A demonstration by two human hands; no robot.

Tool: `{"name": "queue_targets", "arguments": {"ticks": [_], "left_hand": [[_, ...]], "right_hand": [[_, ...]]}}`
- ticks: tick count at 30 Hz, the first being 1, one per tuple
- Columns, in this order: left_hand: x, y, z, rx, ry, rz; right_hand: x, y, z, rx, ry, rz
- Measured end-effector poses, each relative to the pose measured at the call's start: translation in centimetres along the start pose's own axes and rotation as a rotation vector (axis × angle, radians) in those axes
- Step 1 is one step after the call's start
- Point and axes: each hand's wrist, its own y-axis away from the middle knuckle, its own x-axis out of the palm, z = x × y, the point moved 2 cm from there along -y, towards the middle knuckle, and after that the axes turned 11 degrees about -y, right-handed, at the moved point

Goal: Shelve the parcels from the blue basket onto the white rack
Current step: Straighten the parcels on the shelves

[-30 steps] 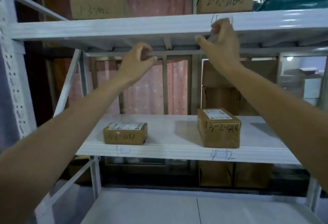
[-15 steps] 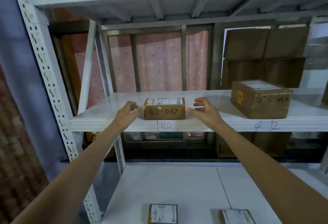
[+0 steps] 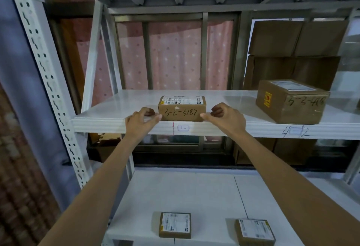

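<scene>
A small brown parcel (image 3: 182, 109) marked 3-2-5187 lies at the front edge of the white rack's middle shelf (image 3: 109, 123). My left hand (image 3: 139, 122) is at its left side, thumb tip against the lower front corner, fingers loosely curled beside the box. My right hand (image 3: 226, 120) mirrors it on the right, thumb touching the lower right corner and its curled fingers a little apart from the box. Neither hand wraps round the parcel. The blue basket is out of view.
A larger brown parcel (image 3: 292, 101) sits further right on the same shelf. Two small labelled parcels (image 3: 175, 225) (image 3: 254, 232) lie on the lower shelf. Stacked cardboard boxes (image 3: 296, 54) stand behind the rack, and its perforated upright (image 3: 48, 82) runs down the left.
My hands came down from the upper shelf edge to either side of the small parcel. My view dropped and moved closer. Over the last half second the hands have hardly shifted.
</scene>
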Motion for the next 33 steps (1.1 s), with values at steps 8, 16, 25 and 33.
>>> {"name": "queue_targets", "arguments": {"ticks": [8,16,25,33], "left_hand": [[0.3,-0.1,-0.1,-0.030,0.001,-0.020],[0.0,0.0,0.0,-0.048,-0.011,0.014],[-2.4,1.7,-13.6,0.259,0.362,-0.251],[9.9,5.6,-29.1,0.262,0.437,0.181]], "right_hand": [[0.3,-0.1,-0.1,-0.008,0.035,-0.030],[-0.2,0.2,0.3,0.045,-0.066,0.101],[-11.4,4.8,-2.0,-0.194,-0.131,-0.285],[-24.2,7.0,-11.3,-0.064,-0.077,-0.422]]}}
